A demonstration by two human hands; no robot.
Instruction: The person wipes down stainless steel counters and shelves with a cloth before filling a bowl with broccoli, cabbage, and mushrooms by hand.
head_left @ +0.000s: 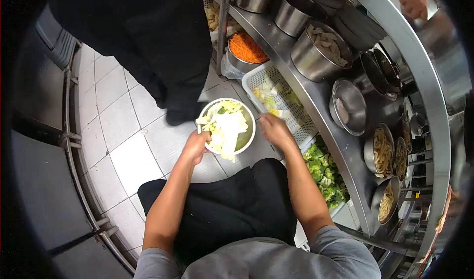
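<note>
My left hand is closed around the near left rim of a round bowl, held low over the floor in front of my knees. Pale, brightly lit cabbage leaves fill much of the bowl, and some hang over its rim. My right hand is closed beside a white perforated basket, just right of the bowl. Cabbage pieces lie in the basket, with a pale yellow piece right by my right fingertips. Whether those fingers grip anything is hidden.
A steel shelf curves along the right, bearing pots and bowls of food. Beneath it are a pot of shredded carrot and a tub of broccoli. Another person's dark-clothed legs stand ahead; a co-worker's hand shows top right.
</note>
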